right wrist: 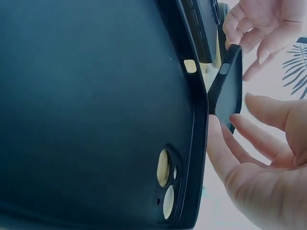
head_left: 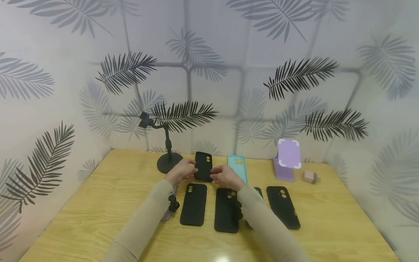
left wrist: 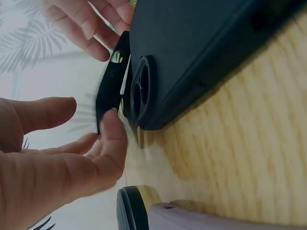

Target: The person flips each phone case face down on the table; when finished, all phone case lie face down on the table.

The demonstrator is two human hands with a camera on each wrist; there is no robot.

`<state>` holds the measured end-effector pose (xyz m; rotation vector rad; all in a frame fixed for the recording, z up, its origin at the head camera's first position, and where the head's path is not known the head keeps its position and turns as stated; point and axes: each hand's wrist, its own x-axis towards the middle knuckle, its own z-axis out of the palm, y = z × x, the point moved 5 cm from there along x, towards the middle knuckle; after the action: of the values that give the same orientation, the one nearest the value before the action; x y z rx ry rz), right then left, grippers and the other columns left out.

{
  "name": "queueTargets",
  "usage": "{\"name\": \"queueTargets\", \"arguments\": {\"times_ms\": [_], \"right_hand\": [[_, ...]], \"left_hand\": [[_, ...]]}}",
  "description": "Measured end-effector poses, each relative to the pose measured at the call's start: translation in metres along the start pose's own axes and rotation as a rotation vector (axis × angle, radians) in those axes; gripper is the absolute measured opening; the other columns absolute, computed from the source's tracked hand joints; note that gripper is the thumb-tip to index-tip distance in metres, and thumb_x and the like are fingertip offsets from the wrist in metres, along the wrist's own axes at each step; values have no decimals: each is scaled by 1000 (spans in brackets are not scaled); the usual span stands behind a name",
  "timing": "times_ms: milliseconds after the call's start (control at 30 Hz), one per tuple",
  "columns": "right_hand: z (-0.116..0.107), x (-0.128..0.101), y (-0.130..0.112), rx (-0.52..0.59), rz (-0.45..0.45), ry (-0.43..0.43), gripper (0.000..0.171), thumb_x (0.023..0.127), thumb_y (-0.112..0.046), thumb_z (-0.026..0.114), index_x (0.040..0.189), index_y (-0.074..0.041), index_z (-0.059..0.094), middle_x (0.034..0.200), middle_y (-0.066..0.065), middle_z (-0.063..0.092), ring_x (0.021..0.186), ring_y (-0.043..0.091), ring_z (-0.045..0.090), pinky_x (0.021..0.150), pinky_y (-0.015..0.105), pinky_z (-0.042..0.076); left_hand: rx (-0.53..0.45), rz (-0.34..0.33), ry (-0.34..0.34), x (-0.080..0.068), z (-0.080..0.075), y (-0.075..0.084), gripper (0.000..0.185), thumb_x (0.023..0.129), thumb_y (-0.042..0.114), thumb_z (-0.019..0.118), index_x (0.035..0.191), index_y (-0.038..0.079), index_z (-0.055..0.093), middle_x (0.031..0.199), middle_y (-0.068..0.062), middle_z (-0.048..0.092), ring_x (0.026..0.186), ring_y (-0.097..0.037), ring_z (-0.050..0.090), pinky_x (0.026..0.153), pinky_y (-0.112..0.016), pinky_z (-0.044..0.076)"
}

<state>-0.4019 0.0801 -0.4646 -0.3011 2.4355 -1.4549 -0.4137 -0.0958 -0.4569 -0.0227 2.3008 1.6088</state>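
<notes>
A black phone case [head_left: 203, 166] with camera holes is at the back middle, between both hands. My left hand [head_left: 183, 170] is at its left edge; in the left wrist view its fingertips touch the end of the case [left wrist: 110, 79] while the thumb stands apart. My right hand [head_left: 226, 175] is at the right edge. In the right wrist view its fingers reach the case [right wrist: 230, 96] from below, the thumb away from it. Nearer me lie two more black cases, one [head_left: 193, 204] on the left and one [head_left: 226, 211] by the right forearm.
A black stand [head_left: 169, 162] with a round base is at the back left. Behind the right hand lies a turquoise case [head_left: 238, 166]. Further right are a purple phone stand [head_left: 284, 171], a pink plug [head_left: 309, 177] and another black case [head_left: 283, 207]. The forearms partly cover a dark case and a lilac object.
</notes>
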Motion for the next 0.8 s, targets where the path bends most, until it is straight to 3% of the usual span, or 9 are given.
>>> {"name": "queueTargets", "arguments": {"times_ms": [167,333,500,633,800], "right_hand": [[1,3,0,59,19,-20,39,102,-18,53,132,7,56,125,23,63,106,29,66,88,38,58],[2,6,1,120,34,-42,42,105,-25,46,131,7,56,122,25,65,109,33,65,90,42,57],[2,7,1,177,31,-88,48,108,-31,38,134,7,53,128,29,60,117,39,62,97,47,53],[3,6,-1,196,31,-113,52,108,-34,35,136,6,51,130,30,58,118,40,61,98,48,52],[5,6,-2,241,40,-118,54,107,-36,37,141,6,46,132,31,57,117,40,62,96,47,53]], "left_hand": [[-119,-10,8,-2,-2,1,56,94,-2,54,148,2,38,125,-22,52,93,-23,60,86,-38,59],[-216,18,-52,-2,3,6,57,97,4,57,149,3,34,130,-26,57,110,-32,65,92,-40,56],[-320,43,-150,0,10,10,58,99,4,54,151,2,27,134,-31,54,123,-40,57,99,-48,51],[-335,51,-179,2,14,9,60,100,6,53,152,1,24,138,-33,49,126,-43,53,98,-49,51],[-306,49,-173,3,17,7,56,100,7,53,150,2,28,135,-30,54,123,-41,57,97,-50,52]]}}
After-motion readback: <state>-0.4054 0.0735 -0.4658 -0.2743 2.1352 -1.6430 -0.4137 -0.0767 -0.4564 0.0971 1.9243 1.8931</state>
